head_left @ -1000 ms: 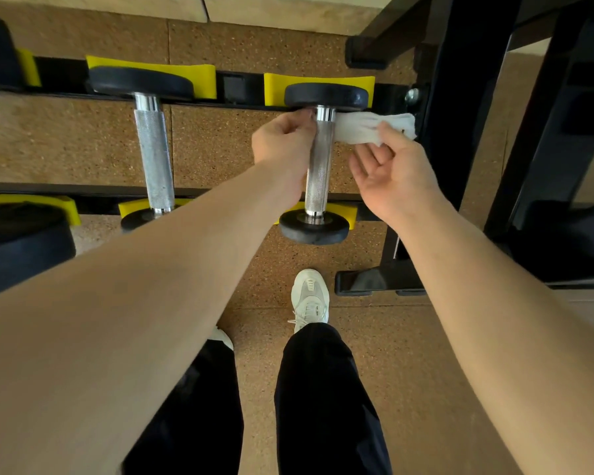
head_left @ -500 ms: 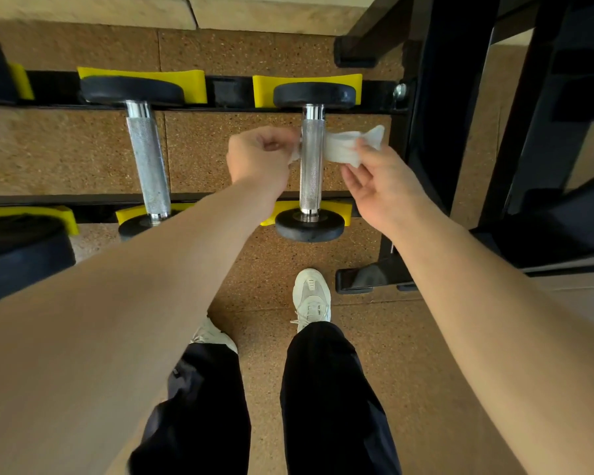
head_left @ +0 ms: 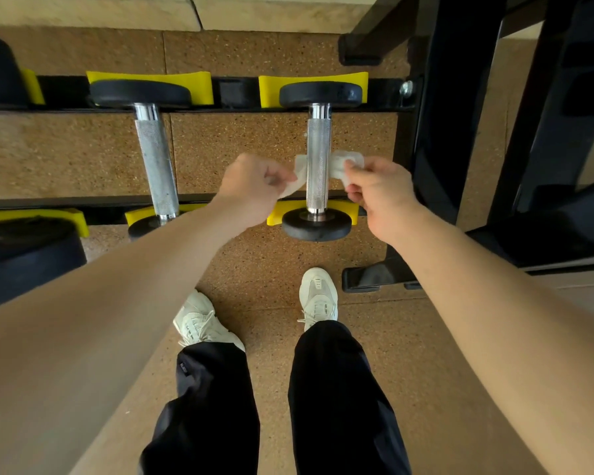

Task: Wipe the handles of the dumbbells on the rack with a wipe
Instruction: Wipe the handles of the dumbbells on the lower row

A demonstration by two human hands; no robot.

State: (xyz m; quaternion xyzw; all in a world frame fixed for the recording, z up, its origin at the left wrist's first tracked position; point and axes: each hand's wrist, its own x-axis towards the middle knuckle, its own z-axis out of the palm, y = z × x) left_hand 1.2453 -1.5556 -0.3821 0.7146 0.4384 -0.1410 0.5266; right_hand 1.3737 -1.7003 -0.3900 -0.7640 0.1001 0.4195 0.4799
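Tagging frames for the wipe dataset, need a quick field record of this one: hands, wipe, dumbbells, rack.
right dumbbell: knurled chrome handle, ends resting in yellow cradles
wipe: white, passes behind the right dumbbell's handle around mid-length
left hand: pinches the wipe's left end
right hand: pinches the wipe's right end
left dumbbell: beside it on the same tier, no hand on it
rack: black rails

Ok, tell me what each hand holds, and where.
The wipe, passed behind the right dumbbell's handle: left hand pinches its left end, right hand its right end.
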